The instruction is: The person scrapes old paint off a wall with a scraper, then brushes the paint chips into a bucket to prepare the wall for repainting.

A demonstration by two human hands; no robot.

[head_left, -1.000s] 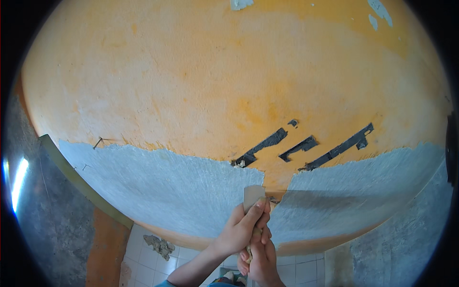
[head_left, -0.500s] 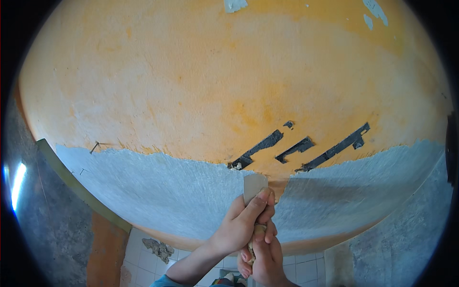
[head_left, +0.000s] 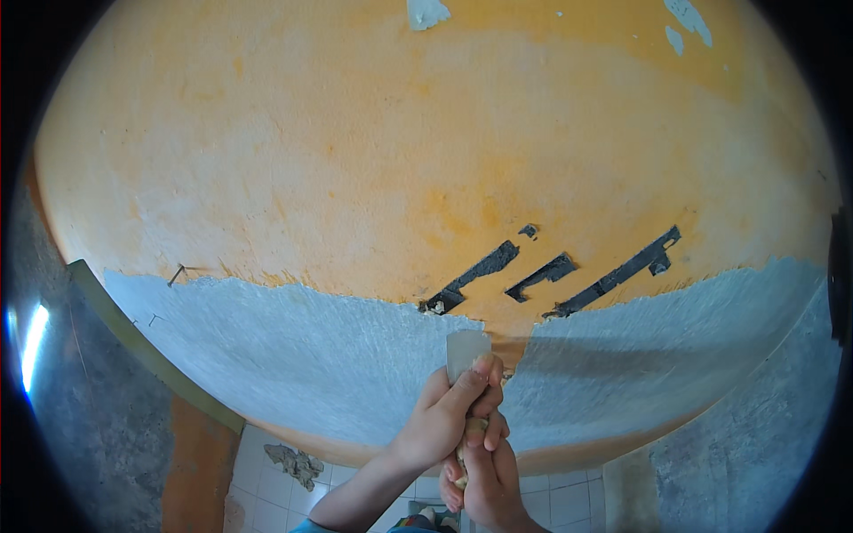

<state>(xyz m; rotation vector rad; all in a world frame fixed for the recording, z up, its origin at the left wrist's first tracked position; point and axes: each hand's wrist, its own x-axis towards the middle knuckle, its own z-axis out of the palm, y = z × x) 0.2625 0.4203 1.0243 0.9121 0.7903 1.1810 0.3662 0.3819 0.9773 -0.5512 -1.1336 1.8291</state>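
Just beyond the upper hand of the grip, the scraper (head_left: 466, 352) extends its flat pale blade upward over the grey wall surface (head_left: 355, 355); whether its edge touches the wall cannot be confirmed. Both hands are closed on the tool: the left hand (head_left: 440, 426) is uppermost, thumb directed toward the blade, and the right hand (head_left: 489, 487) encloses the handle (head_left: 476, 428) directly below. Judged by appearance, the tool is light and rigid; the thin blade probably flexes slightly, and its edge may be sharp. Hold by the handle, with fingers clear of the leading edge. Compared with the frame half a second earlier, the blade edge sits slightly lower relative to the orange boundary, while the order of the hands is unchanged. Immediately right of the blade is a narrow orange strip (head_left: 511, 345). Above the grip are black patches (head_left: 613, 282) and the orange coating (head_left: 311, 160). Below and left of the grip, grey debris (head_left: 295, 464) lies on the tiled floor (head_left: 251, 478)
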